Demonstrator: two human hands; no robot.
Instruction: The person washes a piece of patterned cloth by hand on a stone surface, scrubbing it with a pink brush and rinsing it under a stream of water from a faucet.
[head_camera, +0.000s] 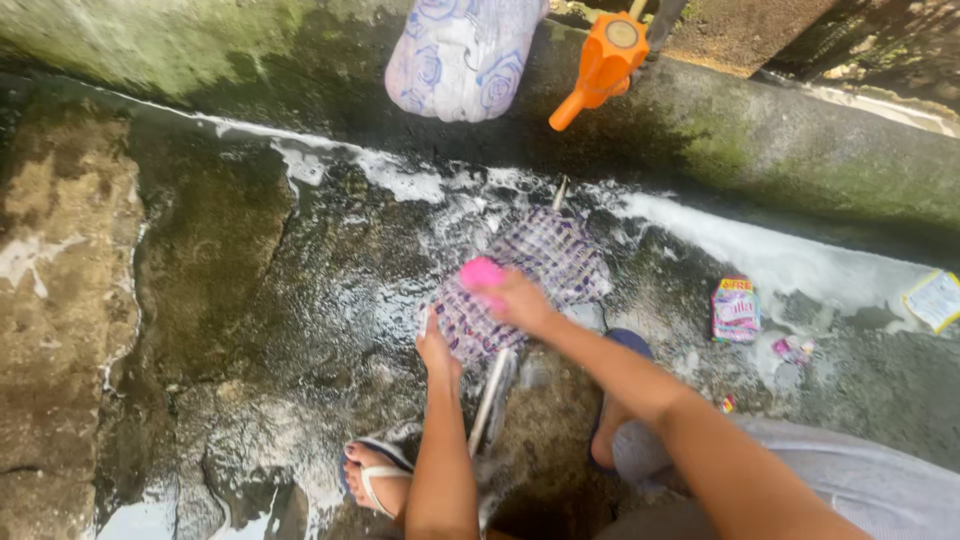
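- The right hand (512, 298) has its fingers closed around a pink brush (481, 272) and presses it on the checked cloth (535, 280).
- The cloth lies flat on the wet, soapy stone floor (250, 300), near the mossy wall (760, 140).
- The left hand (434, 350) rests on the near edge of the cloth, fingers pressed together and flat.
- An orange tap (603, 66) and a bag with blue flowers (462, 55) hang above the cloth.
- A small soap packet (735, 310) lies to the right, well apart from the cloth.
- A foot in a sandal (372, 478) stands on the floor below the left hand.
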